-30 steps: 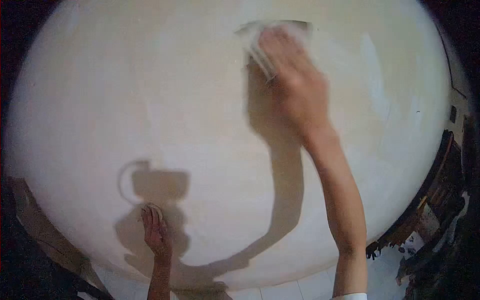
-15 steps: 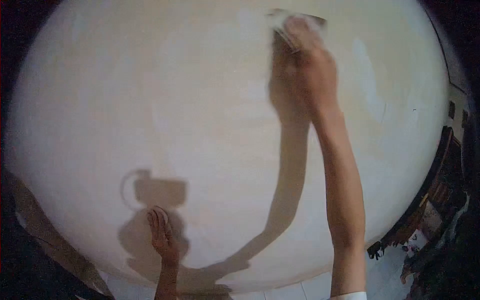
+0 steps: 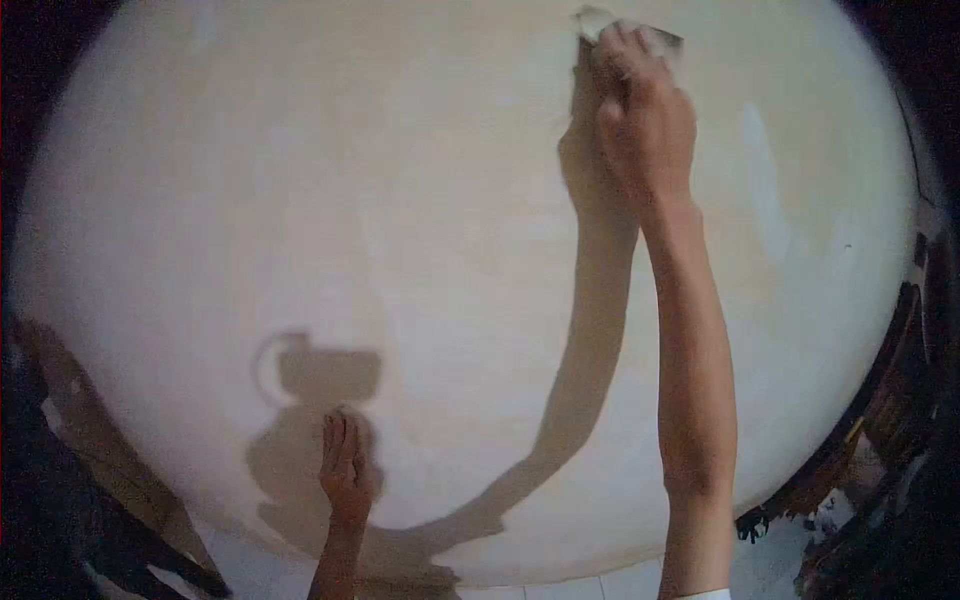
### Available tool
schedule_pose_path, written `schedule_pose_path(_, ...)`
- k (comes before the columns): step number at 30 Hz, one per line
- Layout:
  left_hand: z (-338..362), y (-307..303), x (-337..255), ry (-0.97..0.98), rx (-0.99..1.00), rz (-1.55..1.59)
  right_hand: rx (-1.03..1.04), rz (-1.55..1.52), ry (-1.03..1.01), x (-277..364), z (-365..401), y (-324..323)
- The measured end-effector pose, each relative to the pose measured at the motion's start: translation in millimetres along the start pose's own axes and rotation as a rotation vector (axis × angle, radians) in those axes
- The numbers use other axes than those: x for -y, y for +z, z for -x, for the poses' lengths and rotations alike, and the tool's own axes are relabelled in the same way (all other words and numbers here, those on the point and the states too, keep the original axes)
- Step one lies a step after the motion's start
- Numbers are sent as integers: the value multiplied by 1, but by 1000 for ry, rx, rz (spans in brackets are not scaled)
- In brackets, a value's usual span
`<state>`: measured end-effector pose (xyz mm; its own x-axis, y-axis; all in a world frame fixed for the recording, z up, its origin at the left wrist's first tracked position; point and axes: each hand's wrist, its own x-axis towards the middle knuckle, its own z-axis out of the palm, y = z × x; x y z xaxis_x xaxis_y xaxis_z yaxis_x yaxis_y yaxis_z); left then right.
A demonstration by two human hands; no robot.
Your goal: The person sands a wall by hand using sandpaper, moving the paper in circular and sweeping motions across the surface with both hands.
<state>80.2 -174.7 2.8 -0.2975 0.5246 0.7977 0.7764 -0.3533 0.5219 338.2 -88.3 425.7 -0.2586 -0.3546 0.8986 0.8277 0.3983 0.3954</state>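
Note:
A pale cream wall (image 3: 300,200) fills the view. My right hand (image 3: 645,115) is raised high against it, pressing a small pale sheet, likely sandpaper (image 3: 600,22), flat onto the surface near the top. Only the sheet's upper edge shows past my fingers. My left hand (image 3: 345,465) rests lower down, fingers extended, palm against the wall, holding nothing. Shadows of my head, camera and arm fall on the wall between the hands.
Whiter patches (image 3: 765,180) mark the wall to the right of my raised hand. White floor tiles (image 3: 560,588) show at the bottom. Dark clutter (image 3: 870,450) lies at the lower right, and a dark shape (image 3: 70,500) sits at the lower left.
My right hand has slid the sheet up and to the right along the wall. My left hand has shifted slightly right and flattened against the wall.

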Motion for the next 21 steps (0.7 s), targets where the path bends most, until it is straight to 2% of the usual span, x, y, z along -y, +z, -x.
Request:
schedule_pose_path(1, -1, -1, -1, -18, 12, -30, -94, 66, 25, 2, -6, 5)
schedule_pose_path(3, -1, 2, 1, -42, 9, -48, 144, -71, 127, 33, -5, 16)
schedule_pose_path(4, -1, 4, 1, -55, 14, -58, 158, -104, -36, 59, -5, 21)
schedule_pose_path(5, -1, 4, -2, -59, 11, -60, 253, -178, -56, 92, -1, 27)
schedule_pose_path(6, -2, 5, -5, -41, -25, -70, 236, -157, -273, 108, 8, 41)
schedule_pose_path(7, -3, 4, -7, -18, -58, -82, 187, -100, -454, 124, 10, 41)
schedule_pose_path(9, 1, 4, -3, -5, -49, -92, 34, -110, -666, 132, 3, 52)
schedule_pose_path(13, 1, -1, 2, -6, 0, -112, 26, -212, -530, 108, -34, 62)
schedule_pose_path(15, -6, 3, -4, 7, -3, -77, 64, -253, -217, 101, -45, 55)
schedule_pose_path(16, -7, 4, -2, 23, -7, -34, -31, -140, -258, 104, -43, 73)
schedule_pose_path(17, -6, 6, 0, 18, -7, -35, -28, -144, -259, 117, -32, 83)
schedule_pose_path(19, -6, 15, 8, 19, -21, -112, -45, -173, -480, 141, -11, 95)
schedule_pose_path(20, -7, 17, 10, 21, -23, -114, -95, -43, -546, 134, -12, 94)
schedule_pose_path(21, -6, 18, 13, 66, -20, -138, -98, -43, -541, 122, -16, 93)
